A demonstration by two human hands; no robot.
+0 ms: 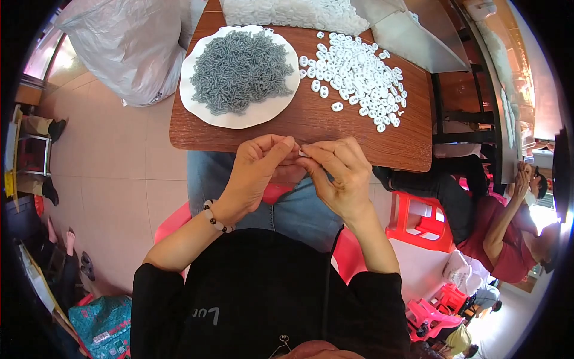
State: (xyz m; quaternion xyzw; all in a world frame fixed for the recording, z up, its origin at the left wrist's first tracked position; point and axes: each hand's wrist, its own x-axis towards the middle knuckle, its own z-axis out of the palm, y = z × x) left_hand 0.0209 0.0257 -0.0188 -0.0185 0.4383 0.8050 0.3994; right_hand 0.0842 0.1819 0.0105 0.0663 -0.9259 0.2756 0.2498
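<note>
My two hands meet just in front of the table's near edge, above my lap. Between the thumb and forefinger of my right hand (339,170) is a small white piece (303,154), probably one of the oval kind on the table. My left hand (256,164) is pinched close against it, and what its fingertips hold is hidden. Beyond my hands, a white scalloped plate (239,120) bears a heap of tiny grey spring-like pieces (242,72). To its right lies a loose spread of white oval pieces with two holes (365,75).
The brown wooden table (287,131) has a clear bag of white pieces (293,13) at its far side. A metal tray-like panel (412,42) stands far right. Beside the table are a large pale plastic bag (128,48) and a red stool (421,221). A person in dark red (502,242) sits at right.
</note>
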